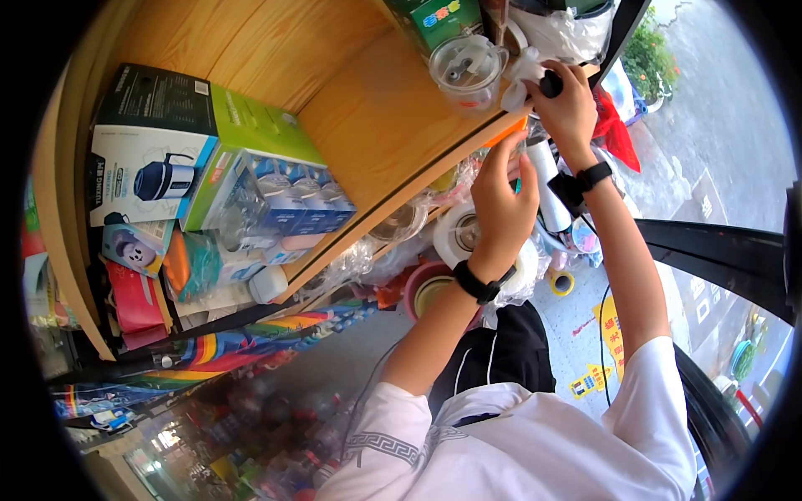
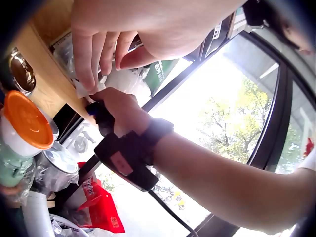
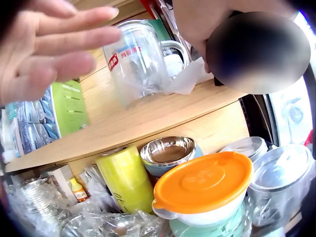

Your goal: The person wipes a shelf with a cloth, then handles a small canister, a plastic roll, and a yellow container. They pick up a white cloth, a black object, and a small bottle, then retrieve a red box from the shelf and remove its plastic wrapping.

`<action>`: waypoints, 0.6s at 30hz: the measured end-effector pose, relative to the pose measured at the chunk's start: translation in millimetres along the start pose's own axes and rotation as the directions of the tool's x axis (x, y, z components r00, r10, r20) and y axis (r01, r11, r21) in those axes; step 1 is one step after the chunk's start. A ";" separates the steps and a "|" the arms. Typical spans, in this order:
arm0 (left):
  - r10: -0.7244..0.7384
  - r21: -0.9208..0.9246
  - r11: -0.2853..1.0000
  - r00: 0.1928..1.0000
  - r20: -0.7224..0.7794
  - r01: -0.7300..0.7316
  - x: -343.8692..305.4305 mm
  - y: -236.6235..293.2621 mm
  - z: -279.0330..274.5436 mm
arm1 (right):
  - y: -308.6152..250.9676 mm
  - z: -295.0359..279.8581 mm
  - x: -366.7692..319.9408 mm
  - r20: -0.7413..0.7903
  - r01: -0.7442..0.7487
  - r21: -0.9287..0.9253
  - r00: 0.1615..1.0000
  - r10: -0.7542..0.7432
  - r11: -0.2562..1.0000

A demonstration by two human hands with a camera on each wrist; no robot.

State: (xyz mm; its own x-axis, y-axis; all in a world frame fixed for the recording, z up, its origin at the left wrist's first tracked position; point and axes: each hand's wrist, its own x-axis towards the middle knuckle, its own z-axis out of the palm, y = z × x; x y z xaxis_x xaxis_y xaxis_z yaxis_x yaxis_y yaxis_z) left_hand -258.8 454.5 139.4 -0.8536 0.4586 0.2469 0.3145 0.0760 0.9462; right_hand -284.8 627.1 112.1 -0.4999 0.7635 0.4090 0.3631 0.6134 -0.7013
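My right hand point(image 1: 570, 108) grips a small black round-ended object point(image 1: 550, 83) at the shelf's front corner. That object is a dark blur point(image 3: 259, 52) in the right wrist view, its kind not clear. A crumpled white paper or film point(image 3: 190, 79) sits by those fingers, next to a clear lidded cup with a handle point(image 3: 138, 61) and red print. The cup point(image 1: 468, 71) stands on the wooden shelf near its edge. My left hand point(image 1: 505, 196) is held up in front of the shelf edge, fingers extended and apart from the thumb, with nothing in it.
Boxed goods point(image 1: 167, 159) stand at the shelf's left. Below are an orange-lidded bowl point(image 3: 205, 182), a steel bowl point(image 3: 168, 150), a yellow roll point(image 3: 126, 180) and plastic-wrapped wares. A red bag point(image 2: 101, 205) hangs low beside the dark window frame point(image 2: 284, 94).
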 end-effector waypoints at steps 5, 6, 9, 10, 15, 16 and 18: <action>-0.042 -0.072 0.996 0.999 0.016 0.043 -18.6 -10.9 -29.3 | 9.7 -8.1 -11.7 -0.041 0.052 0.143 0.998 -0.046 0.988; -0.071 -0.069 0.995 0.997 0.025 0.073 -22.0 -10.5 -35.4 | 12.7 -10.6 -15.1 -0.051 0.067 0.231 0.997 -0.057 0.971; -0.165 -0.074 0.983 0.985 0.052 0.169 -38.6 -24.8 -50.8 | 33.4 -30.8 -38.2 0.238 -0.392 0.538 0.920 0.312 0.746; -0.271 -0.086 0.956 0.956 0.115 0.281 -45.8 -26.8 -55.1 | 30.7 -47.5 -53.3 0.443 -0.606 0.602 0.795 0.415 0.520; -0.586 -0.053 0.756 0.711 0.390 0.652 -125.7 -104.3 -64.1 | 31.8 -85.0 -182.8 0.832 -0.939 0.335 0.333 0.444 0.078; -0.588 -0.056 0.751 0.706 0.394 0.657 -146.9 -123.4 -65.3 | 35.2 -88.0 -209.2 0.839 -0.957 0.270 0.286 0.463 0.102; -0.595 -0.110 0.725 0.699 0.395 0.680 -185.4 -157.8 -69.3 | 50.8 -87.9 -262.8 0.813 -0.981 0.161 0.194 0.549 0.108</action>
State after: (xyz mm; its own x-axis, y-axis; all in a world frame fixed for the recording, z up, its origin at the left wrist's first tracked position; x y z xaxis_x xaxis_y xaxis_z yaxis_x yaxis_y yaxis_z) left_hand -179.0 296.1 -41.2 -0.6201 0.6256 -0.4735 -0.3977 0.2696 0.8770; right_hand -65.9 475.3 20.3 -0.5371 0.3209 -0.7801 0.4028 -0.7150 -0.5714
